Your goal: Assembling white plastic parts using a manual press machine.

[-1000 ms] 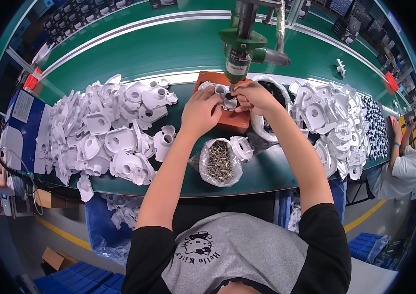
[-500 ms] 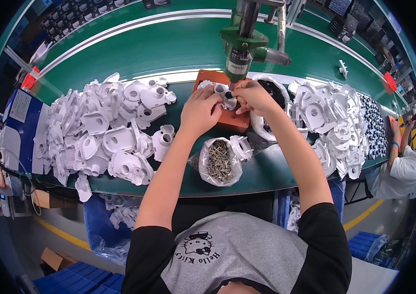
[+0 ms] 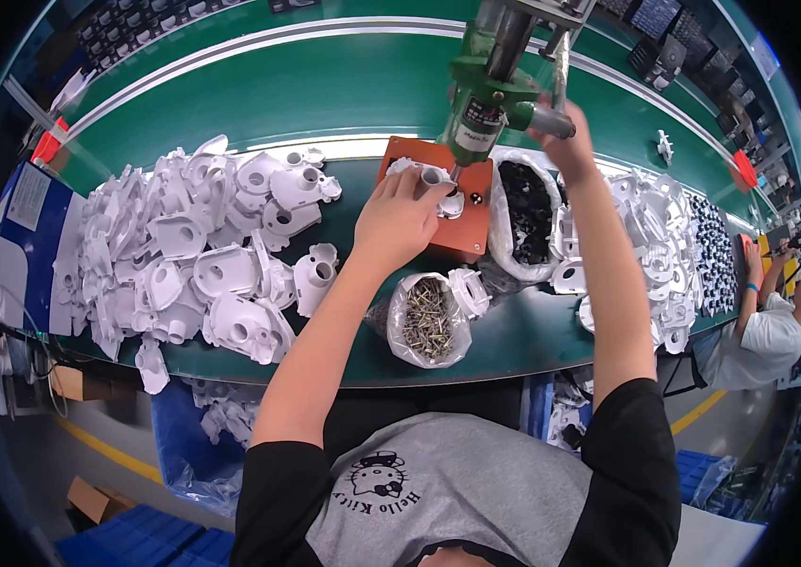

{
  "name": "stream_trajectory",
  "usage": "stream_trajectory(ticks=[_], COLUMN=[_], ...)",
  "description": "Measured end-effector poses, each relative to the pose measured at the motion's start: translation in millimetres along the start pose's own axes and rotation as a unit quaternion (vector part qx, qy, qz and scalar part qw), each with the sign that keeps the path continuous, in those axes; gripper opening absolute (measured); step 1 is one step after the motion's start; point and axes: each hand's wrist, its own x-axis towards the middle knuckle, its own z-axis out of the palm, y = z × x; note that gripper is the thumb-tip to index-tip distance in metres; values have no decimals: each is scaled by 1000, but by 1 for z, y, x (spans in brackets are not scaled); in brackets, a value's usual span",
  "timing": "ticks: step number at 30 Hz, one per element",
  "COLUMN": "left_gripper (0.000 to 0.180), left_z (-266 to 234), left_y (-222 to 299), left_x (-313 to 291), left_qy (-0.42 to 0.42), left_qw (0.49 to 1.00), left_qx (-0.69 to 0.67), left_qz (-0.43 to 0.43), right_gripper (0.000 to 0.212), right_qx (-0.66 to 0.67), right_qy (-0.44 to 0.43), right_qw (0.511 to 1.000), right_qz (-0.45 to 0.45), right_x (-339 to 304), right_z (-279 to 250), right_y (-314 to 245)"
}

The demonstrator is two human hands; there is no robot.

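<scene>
My left hand (image 3: pixel 399 215) rests on a white plastic housing (image 3: pixel 432 176), pressing it with closed fingers on an orange block (image 3: pixel 465 238). Just above the housing is the tip of a green hand press (image 3: pixel 478 118), which leans over the block. Up at the right side of the press, my right hand (image 3: pixel 570 142) is beside its grey metal cylinder end (image 3: pixel 552 121) and the lower end of a silver lever (image 3: pixel 561 71). Its fingers are mostly hidden and blurred there. A dark piece sits by the housing's opening, partly covered by my left fingers.
A bag of metal screws or pins (image 3: pixel 427 326) stands in front of the block. White housings (image 3: pixel 183 250) are heaped at left; other white parts (image 3: pixel 656 246) lie at right. A bag of black pieces (image 3: pixel 525 203) stands right of the block. A co-worker (image 3: pixel 759 331) is at far right.
My right hand has left the housing and moved up and right to the press's side. My left hand stays on the housing. The whole view has shifted slightly.
</scene>
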Motion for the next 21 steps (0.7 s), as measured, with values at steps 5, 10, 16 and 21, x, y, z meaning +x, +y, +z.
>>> stream_trajectory(ticks=[5,10,16,21], left_gripper=[36,34,27,26], left_z=[1,2,3,3], left_y=[-1,-2,-5,-5], left_x=[0,0,-1,-3], left_qy=[0,-6,-28,23], left_qw=[1000,1000,999,1000], left_qx=[12,0,-30,-9], left_qz=[7,1,-17,-5], right_gripper=[22,29,30,31], right_qx=[-32,-34,-99,-222], right_qy=[72,55,54,167], right_qw=[992,992,991,943], right_qz=[-96,-113,-73,-182], right_x=[81,112,154,167], right_z=[6,37,65,77], right_y=[-78,-131,-152,-153])
